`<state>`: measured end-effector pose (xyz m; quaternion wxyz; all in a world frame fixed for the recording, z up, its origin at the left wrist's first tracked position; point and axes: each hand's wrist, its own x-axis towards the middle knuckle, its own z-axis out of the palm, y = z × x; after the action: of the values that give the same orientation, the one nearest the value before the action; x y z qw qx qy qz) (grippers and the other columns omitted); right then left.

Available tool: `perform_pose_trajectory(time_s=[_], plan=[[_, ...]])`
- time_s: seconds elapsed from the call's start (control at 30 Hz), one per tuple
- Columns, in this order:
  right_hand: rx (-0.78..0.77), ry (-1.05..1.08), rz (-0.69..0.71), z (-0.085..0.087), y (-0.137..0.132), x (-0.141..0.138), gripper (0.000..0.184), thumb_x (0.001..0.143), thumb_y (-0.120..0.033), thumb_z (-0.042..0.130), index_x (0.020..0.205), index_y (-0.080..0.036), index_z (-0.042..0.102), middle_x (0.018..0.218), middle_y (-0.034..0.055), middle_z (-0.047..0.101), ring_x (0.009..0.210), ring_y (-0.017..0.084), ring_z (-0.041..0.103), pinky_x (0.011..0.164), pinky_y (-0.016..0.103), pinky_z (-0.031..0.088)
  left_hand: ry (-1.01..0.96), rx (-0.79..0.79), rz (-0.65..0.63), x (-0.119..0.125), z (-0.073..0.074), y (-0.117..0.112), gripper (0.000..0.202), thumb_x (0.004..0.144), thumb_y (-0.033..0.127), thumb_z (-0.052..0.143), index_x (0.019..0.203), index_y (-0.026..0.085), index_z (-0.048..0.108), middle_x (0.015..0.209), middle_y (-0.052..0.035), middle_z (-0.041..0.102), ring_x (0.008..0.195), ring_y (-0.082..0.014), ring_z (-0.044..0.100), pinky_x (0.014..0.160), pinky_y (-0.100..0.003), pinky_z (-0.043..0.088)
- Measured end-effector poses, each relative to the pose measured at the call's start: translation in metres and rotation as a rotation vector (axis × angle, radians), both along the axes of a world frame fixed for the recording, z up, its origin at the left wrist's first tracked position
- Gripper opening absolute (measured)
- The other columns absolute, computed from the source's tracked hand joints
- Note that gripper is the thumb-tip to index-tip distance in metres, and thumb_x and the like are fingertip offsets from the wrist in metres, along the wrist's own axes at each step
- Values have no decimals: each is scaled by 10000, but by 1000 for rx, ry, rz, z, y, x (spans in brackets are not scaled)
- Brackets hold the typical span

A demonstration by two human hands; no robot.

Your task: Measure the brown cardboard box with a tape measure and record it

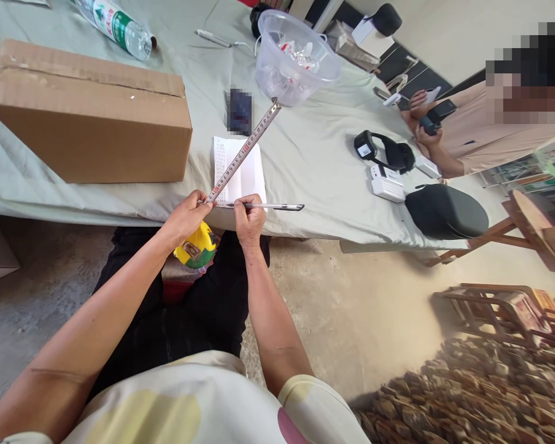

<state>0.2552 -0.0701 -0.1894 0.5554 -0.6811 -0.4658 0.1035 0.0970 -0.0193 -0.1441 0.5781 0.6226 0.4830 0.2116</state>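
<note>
My left grip (pixel 188 217) is pinching the tape measure (pixel 198 245) by its blade (pixel 243 154), which is stretching over the paper (pixel 253 172) on the worktop (pixel 314 160); my right grip (pixel 250 222) is snugly clasping a pen (pixel 282 206).

Whitish short-sleeved shirt (pixel 226 407) (yellow-blotched, some pink), black trousers (pixel 213 314).

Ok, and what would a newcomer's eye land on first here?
Most likely the yellow and green tape measure at the left hand, its blade slanting over the white paper. Next, probably the big cardboard box on the left of the tablecloth, then the clear plastic bowl farther back.
</note>
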Motion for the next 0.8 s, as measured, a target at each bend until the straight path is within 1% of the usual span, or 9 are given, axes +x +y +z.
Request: perform_pose_trajectory(time_s=[0.1,0.2,0.33,0.4,0.5,0.57,0.63,0.7,0.8], plan=[[0,26,0,0,0,0,126,812,-308,543,726,-215,535,627,-43,560,580,120,516,594,251,415,-68,-23,5,-1,-2,-1,147,849,382,512,876,238,524,1010,-10,714,1056,-233,593,912,-344,410],[14,69,4,-1,0,1,129,810,-321,555,742,-212,548,610,-45,560,556,120,515,575,253,411,-194,-24,-19,-5,-2,-5,144,863,380,515,883,238,522,1077,0,717,1102,-222,590,933,-335,420],[26,101,0,-2,1,2,143,806,-339,564,745,-210,556,609,-40,574,559,126,538,588,262,429,-241,-41,-71,-21,0,-11,202,873,413,515,900,219,565,1047,-29,726,1060,-232,611,845,-320,480],[33,110,-6,-2,1,2,144,805,-341,565,743,-211,557,609,-38,580,568,129,547,604,268,442,-249,-100,-98,-33,2,-13,240,868,439,526,870,204,574,960,-56,735,990,-233,639,778,-308,501],[48,119,-4,-2,1,3,141,803,-339,573,745,-211,562,598,-41,576,567,129,548,610,269,449,-241,-241,-110,-56,5,-12,269,847,468,554,850,199,551,818,-49,723,715,-193,662,621,-283,500],[55,133,2,-3,1,4,140,803,-339,576,751,-209,565,593,-44,577,560,126,550,602,266,450,-199,-293,-102,-75,8,-10,269,832,466,572,863,200,544,725,-23,696,588,-166,632,558,-269,481],[58,153,1,-4,1,5,140,804,-340,577,762,-206,570,591,-43,585,556,127,558,590,265,453,-123,-280,-115,-95,14,-5,268,829,465,571,871,201,547,662,-11,675,564,-163,623,538,-262,471],[64,163,0,-4,2,5,139,799,-337,582,765,-203,575,589,-39,595,556,131,569,588,268,458,9,-234,-163,-117,25,3,272,838,474,549,887,206,548,665,-16,688,573,-167,624,528,-258,459],[75,154,5,-4,3,5,131,785,-328,591,756,-200,582,582,-34,600,554,135,578,597,279,466,267,-179,-252,-148,46,17,275,838,485,528,921,223,527,726,-31,730,588,-181,628,516,-264,438]])
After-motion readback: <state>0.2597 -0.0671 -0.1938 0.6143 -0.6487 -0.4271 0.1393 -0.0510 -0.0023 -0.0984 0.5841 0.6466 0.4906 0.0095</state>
